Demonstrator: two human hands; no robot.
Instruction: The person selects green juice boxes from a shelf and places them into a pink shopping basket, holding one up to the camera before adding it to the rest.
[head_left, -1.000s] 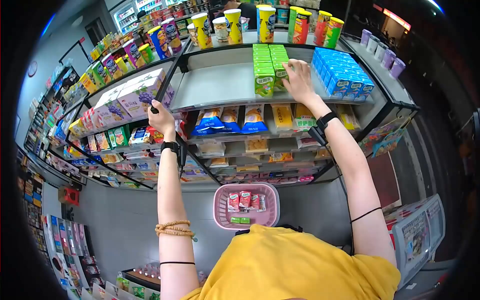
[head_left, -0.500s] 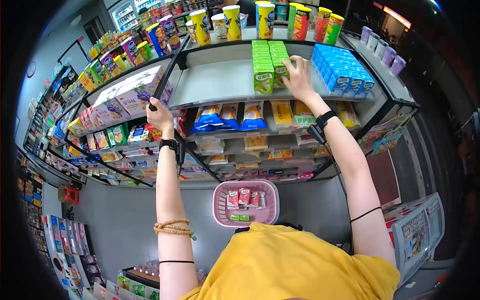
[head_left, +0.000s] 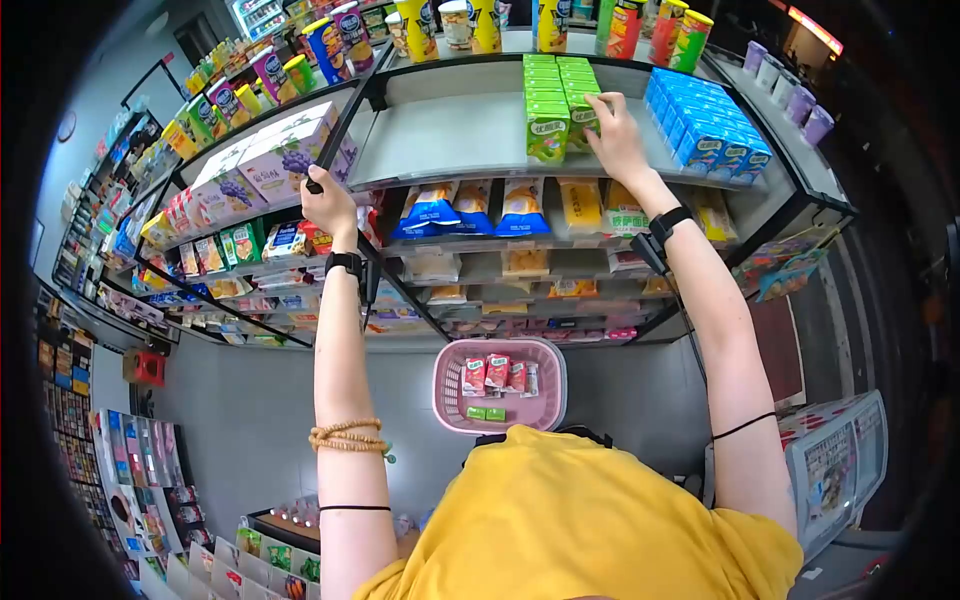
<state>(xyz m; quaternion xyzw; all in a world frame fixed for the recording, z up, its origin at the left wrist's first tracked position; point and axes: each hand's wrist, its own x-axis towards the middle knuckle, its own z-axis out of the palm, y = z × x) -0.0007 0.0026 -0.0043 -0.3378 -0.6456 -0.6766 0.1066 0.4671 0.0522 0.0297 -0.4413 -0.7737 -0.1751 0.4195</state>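
My right hand (head_left: pixel 618 140) is at the front of two rows of green drink cartons (head_left: pixel 547 125), its fingers bent against the front carton of the right row (head_left: pixel 581 118). Part of that carton is hidden behind the fingers. My left hand (head_left: pixel 328 208) is closed round the black shelf frame (head_left: pixel 346 125), beside white boxes printed with purple grapes (head_left: pixel 272 165). To the right of my right hand stands a block of blue drink cartons (head_left: pixel 705 125) on the same shelf (head_left: pixel 440 140).
A pink basket (head_left: pixel 450 425) stands on the floor against the shelf, with several red-and-white cartons (head_left: pixel 497 371) and two green ones (head_left: pixel 486 413) inside. Snack bags (head_left: pixel 523 207) fill the tier below. Tall chip canisters (head_left: pixel 552 25) line the top ledge.
The shelf and basket sit slightly higher and farther right in view as my head shifts. Both hands keep their places on the frame and the green carton.
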